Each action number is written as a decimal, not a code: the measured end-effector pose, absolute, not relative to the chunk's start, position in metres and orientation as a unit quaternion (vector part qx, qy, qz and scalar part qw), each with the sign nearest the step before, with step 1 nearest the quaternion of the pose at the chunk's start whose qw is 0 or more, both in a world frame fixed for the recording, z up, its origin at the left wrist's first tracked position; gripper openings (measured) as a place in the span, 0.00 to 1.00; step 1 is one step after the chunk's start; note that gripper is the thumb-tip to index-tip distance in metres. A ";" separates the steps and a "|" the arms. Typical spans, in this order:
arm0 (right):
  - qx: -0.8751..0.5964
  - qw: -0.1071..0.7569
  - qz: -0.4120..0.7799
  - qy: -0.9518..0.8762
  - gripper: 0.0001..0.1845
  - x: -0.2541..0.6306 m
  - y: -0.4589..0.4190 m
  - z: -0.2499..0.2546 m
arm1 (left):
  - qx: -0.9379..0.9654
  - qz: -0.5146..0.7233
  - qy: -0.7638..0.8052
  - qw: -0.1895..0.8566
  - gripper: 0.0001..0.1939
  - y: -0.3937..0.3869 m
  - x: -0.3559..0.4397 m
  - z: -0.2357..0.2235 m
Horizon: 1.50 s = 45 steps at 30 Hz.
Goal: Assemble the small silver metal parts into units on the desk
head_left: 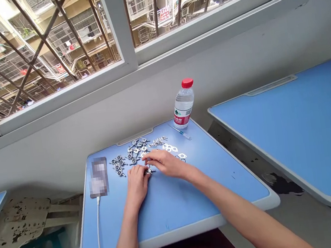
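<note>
— What is in the bottle up there?

— I am far away, looking through the head camera. I see a clear plastic water bottle with a red cap (183, 103). It stands upright at the back of the blue desk with a white edge (176, 215). Clear water fills it almost to the top.

— What are the hands doing?

— The left hand (136, 184) is closed in a small pinch on one little shiny silver metal piece (149, 170), just above the desk. The right hand (166, 164) is curled over, right beside that piece. I cannot tell if it is holding the piece too.

— Where are the other pieces?

— A messy bunch of small silver metal pieces (135, 151) lies just past the hands. Flat silver rings with holes (170, 148) lie to the right of the bunch. A thin blue and clear stick (180, 132) lies near the bottle.
</note>
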State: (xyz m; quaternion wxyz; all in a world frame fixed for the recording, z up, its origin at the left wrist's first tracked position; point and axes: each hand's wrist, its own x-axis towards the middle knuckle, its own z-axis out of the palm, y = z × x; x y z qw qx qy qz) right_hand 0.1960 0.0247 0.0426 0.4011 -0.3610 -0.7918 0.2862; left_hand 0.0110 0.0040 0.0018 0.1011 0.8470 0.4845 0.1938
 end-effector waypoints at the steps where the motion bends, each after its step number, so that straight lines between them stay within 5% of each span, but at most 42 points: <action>1: -0.362 0.403 0.282 -0.792 0.12 0.196 0.024 0.043 | 0.847 0.194 0.485 0.101 0.05 0.004 0.011 0.002; 13: -0.393 0.438 0.296 -0.752 0.07 0.195 0.021 0.045 | 0.831 0.183 0.510 0.122 0.04 0.000 0.012 0.011; 20: -0.428 0.436 0.363 -0.703 0.07 0.209 0.021 0.049 | 0.794 0.217 0.530 0.203 0.20 -0.010 0.012 0.019; 27: -0.466 0.448 0.359 -0.674 0.09 0.217 0.027 0.043 | 0.762 0.249 0.534 0.269 0.12 -0.016 0.008 0.026; 34: -0.474 0.498 0.336 -0.644 0.09 0.222 0.026 0.046 | 0.840 0.212 0.434 0.250 0.32 -0.008 0.013 0.028; 45: -0.485 0.477 0.310 -0.664 0.09 0.225 0.022 0.050 | 0.821 0.186 0.507 0.184 0.23 -0.017 0.013 0.023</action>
